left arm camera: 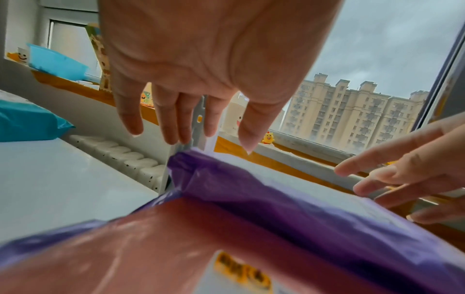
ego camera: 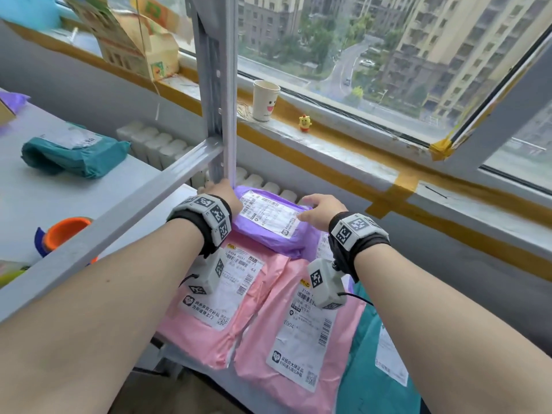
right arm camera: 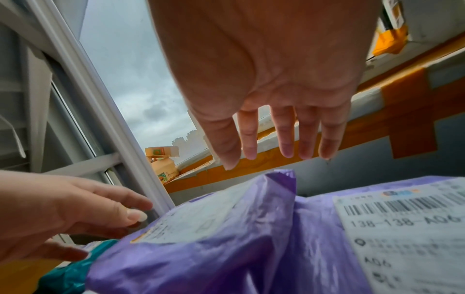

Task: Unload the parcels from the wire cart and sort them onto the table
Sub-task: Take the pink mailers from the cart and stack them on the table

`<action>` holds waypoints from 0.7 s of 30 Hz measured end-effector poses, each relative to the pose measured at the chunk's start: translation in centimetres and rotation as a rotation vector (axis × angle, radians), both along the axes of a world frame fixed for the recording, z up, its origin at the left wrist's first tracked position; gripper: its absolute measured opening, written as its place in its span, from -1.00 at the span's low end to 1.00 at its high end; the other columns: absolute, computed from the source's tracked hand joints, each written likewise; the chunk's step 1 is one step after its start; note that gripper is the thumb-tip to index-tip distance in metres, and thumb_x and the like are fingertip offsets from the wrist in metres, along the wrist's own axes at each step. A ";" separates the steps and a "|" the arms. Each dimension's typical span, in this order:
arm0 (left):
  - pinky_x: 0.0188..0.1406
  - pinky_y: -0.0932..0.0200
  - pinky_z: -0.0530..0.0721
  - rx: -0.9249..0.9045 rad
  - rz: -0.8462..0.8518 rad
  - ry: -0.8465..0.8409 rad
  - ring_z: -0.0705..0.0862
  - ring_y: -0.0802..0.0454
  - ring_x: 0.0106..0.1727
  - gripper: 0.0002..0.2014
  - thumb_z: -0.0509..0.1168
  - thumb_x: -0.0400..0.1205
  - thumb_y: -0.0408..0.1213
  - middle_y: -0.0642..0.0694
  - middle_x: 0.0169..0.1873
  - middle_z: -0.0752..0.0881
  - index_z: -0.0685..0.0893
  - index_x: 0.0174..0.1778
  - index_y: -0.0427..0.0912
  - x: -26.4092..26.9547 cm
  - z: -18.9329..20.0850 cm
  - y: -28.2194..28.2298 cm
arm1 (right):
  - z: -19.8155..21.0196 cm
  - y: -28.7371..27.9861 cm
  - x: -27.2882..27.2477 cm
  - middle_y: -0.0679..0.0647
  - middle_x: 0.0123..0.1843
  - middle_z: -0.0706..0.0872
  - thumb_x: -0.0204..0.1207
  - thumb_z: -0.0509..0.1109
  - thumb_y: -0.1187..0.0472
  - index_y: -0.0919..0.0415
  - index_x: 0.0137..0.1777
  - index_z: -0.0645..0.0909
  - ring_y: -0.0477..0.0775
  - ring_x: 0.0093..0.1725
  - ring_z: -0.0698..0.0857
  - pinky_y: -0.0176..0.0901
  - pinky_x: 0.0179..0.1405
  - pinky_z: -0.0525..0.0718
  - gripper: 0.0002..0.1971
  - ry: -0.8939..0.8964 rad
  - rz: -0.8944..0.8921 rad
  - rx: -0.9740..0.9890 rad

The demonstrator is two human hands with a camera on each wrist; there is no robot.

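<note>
Both hands reach out over a purple parcel lying atop pink parcels, fingers straight and gripping nothing: the left hand at its far-left corner, the right hand at its right end. Likely risk: the slick bag slides between flat palms on lifting. Just beyond the left hand stands a metal post, which the parcel could snag. Farther left, a teal parcel lies on the bench.

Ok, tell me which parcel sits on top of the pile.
The purple plastic mailer bag, lying across the two pink mailer bags between both hands; it alone rests on other parcels.
</note>
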State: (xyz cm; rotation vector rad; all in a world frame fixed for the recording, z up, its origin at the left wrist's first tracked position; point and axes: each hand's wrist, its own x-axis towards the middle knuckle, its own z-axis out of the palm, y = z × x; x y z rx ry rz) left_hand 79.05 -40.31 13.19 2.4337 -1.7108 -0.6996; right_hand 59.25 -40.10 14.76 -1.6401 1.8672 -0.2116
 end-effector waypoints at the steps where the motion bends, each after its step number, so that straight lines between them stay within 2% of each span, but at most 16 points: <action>1: 0.35 -0.07 0.45 -0.001 -0.010 -0.005 0.42 -0.28 0.42 -0.58 0.21 0.63 -0.22 -0.31 0.40 0.40 0.41 0.41 -0.18 -0.2 0.3 0.1 | 0.3 0.2 -0.2 0.00 0.44 0.57 0.56 0.39 0.14 0.01 0.48 0.49 0.06 0.41 0.55 -0.24 0.32 0.43 -0.52 0.005 0.004 -0.025; 6: 0.34 -0.10 0.51 -0.097 -0.160 -0.024 0.49 -0.24 0.38 -0.57 0.20 0.63 -0.16 -0.25 0.39 0.48 0.43 0.44 -0.10 -2.3 2.8 0.4 | 2.0 1.1 -1.4 -0.02 0.43 0.59 0.61 0.29 0.14 0.00 0.45 0.53 0.04 0.39 0.56 -0.25 0.34 0.45 -0.61 0.011 -0.030 -0.117; 11: 0.41 -0.14 0.43 -0.166 -0.405 -0.033 0.39 -0.20 0.47 -0.52 0.18 0.65 -0.06 -0.18 0.44 0.42 0.37 0.51 0.02 -8.9 5.9 1.3 | 3.9 4.1 -4.1 -0.02 0.53 0.49 0.63 0.24 0.07 -0.04 0.51 0.45 0.08 0.50 0.45 -0.18 0.44 0.38 -0.57 0.149 -0.040 -0.195; 13: 0.41 -0.15 0.40 -0.178 -0.522 -0.062 0.36 -0.19 0.49 -0.51 0.18 0.65 -0.03 -0.16 0.47 0.39 0.36 0.52 0.03 -12.4 6.9 2.4 | 4.2 6.0 -6.2 0.03 0.54 0.47 0.62 0.22 0.02 -0.06 0.53 0.41 0.16 0.51 0.43 -0.05 0.49 0.41 -0.54 0.226 -0.071 -0.202; 15: 0.39 -0.17 0.40 -0.185 -0.636 -0.096 0.35 -0.19 0.50 -0.51 0.17 0.66 -0.03 -0.16 0.47 0.39 0.36 0.53 0.01 -15.9 7.6 4.2 | 4.4 8.5 -8.7 0.07 0.51 0.50 0.61 0.21 -0.01 -0.07 0.52 0.42 0.21 0.49 0.44 0.05 0.45 0.46 -0.54 0.288 -0.130 -0.202; 21: 0.31 -0.16 0.42 -0.232 -0.900 -0.171 0.38 -0.19 0.46 -0.53 0.18 0.65 -0.06 -0.17 0.45 0.42 0.40 0.50 -0.03 -26.6 8.6 11.6 | 5.9 18.5 -18.5 0.13 0.54 0.44 0.65 0.15 -0.04 -0.09 0.55 0.37 0.26 0.51 0.37 0.04 0.45 0.38 -0.55 0.453 -0.320 -0.173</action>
